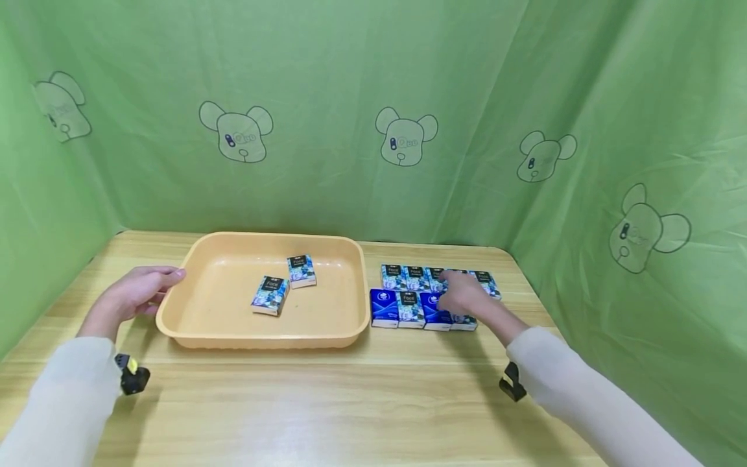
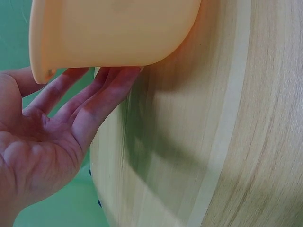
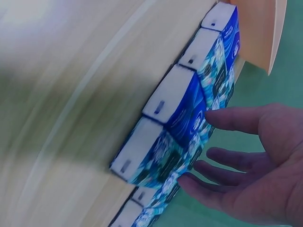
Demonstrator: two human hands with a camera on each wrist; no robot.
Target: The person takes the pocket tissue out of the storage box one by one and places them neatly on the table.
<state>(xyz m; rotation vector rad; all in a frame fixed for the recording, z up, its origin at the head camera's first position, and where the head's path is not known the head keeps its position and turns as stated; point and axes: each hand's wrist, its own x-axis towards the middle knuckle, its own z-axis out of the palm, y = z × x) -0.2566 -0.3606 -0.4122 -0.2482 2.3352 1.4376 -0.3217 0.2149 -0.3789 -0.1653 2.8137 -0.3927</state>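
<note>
My left hand (image 1: 140, 288) holds the left side of an orange-yellow plastic tray (image 1: 262, 342). In the left wrist view, the thumb is at the tray's rim and the fingers lie against its outer wall. Inside the tray are two blue floral tissue packs, one nearer pack (image 1: 270, 296) and one farther pack (image 1: 301, 271). To the tray's right, several tissue packs stand in two rows, among them a plain dark-blue pack (image 1: 384, 308). My right hand (image 1: 463, 295) hovers over these rows, its fingers spread and holding nothing. In the right wrist view, its thumb is close to a dark-blue pack (image 3: 187, 118).
A light wooden table (image 1: 280, 402) carries everything. Green curtains (image 1: 327, 181) with bear-head drawings stand behind and on both sides. The tray's right wall is close beside the front row of packs.
</note>
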